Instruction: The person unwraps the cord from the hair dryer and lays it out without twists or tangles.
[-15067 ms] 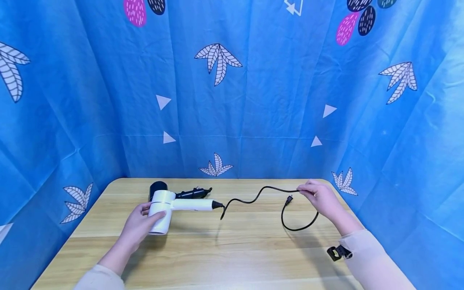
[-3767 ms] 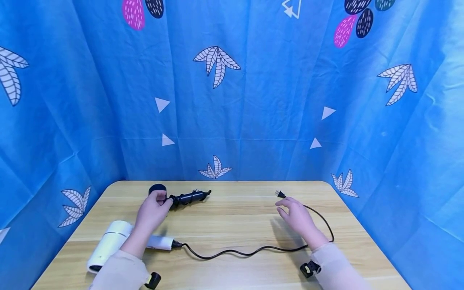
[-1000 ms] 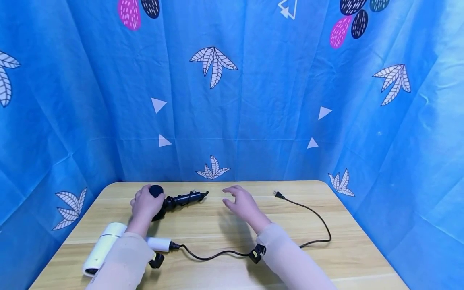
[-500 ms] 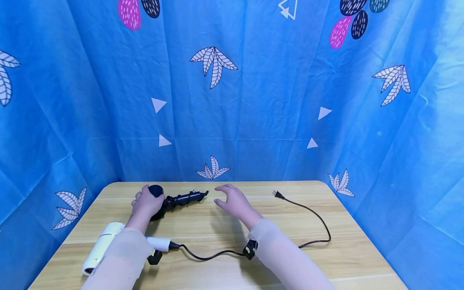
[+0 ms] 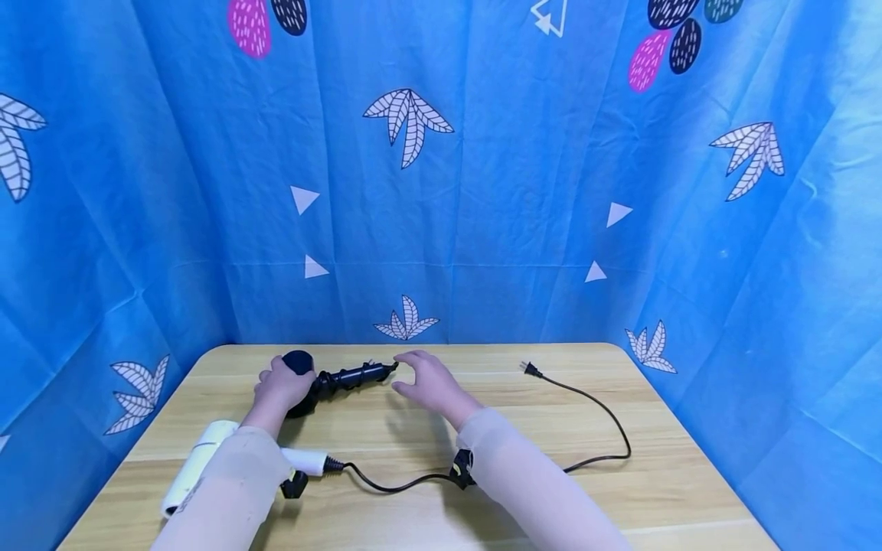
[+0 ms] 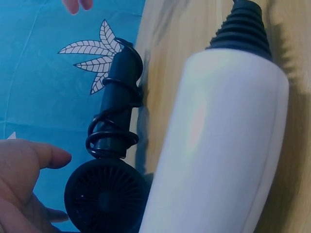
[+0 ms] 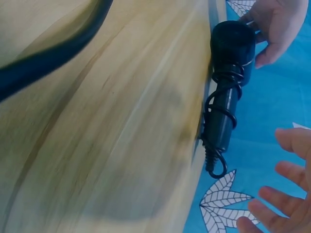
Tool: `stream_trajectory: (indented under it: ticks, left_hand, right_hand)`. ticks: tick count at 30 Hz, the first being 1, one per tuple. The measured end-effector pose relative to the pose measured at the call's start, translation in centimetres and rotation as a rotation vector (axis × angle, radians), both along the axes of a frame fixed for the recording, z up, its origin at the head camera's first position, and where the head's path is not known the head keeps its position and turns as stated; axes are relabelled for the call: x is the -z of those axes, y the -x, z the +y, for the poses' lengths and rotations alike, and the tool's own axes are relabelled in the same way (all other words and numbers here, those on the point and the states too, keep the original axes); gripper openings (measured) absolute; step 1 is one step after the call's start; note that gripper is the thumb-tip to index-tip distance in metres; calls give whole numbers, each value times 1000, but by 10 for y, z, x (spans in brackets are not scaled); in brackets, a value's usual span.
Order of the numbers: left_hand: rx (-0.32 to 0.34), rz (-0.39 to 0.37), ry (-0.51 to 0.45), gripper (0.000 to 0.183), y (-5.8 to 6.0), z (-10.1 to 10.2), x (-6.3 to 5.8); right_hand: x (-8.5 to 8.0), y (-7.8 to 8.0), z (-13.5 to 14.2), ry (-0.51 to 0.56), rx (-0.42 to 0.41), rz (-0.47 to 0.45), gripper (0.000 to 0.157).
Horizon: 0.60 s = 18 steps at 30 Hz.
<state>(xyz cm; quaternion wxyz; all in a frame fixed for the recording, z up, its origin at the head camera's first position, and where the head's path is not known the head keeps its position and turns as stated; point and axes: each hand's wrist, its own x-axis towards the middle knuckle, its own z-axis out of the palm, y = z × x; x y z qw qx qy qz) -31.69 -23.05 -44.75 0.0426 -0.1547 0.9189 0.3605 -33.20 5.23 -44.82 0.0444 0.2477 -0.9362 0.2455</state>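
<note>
Shifted right hand (image 5: 429,384) leftward since half a second ago, nearer black hair dryer (image 5: 357,376).
Holding nothing there, fingers parted; left hand (image 5: 281,387) at dryer's head, cannot tell whether gripping.

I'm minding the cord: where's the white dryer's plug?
In the head view, the plug lies near the back edge of the table, right of the right hand.

One table (image 5: 496,405): top showed pale wood grain, far corners rounded. One blue curtain (image 5: 524,153): hung behind the table and along both sides; print comprised white leaf sprigs (image 5: 414,134), pale triangles (image 5: 302,198) and, near the top, speckled pink ovals (image 5: 646,64) and dark ovals (image 5: 685,47).
</note>
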Motion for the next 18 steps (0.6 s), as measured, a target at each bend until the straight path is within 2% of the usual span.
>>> stream_trajectory:
  ticks: [6,18]
  left_hand:
    - [-22,-15,-10,89,2,2,1]
    - [-35,-15,-14,89,7,1,8]
  right_hand:
    - [2,3,-5,6,-28,-7,58]
    - [6,4,-17,1,-16,-55,61]
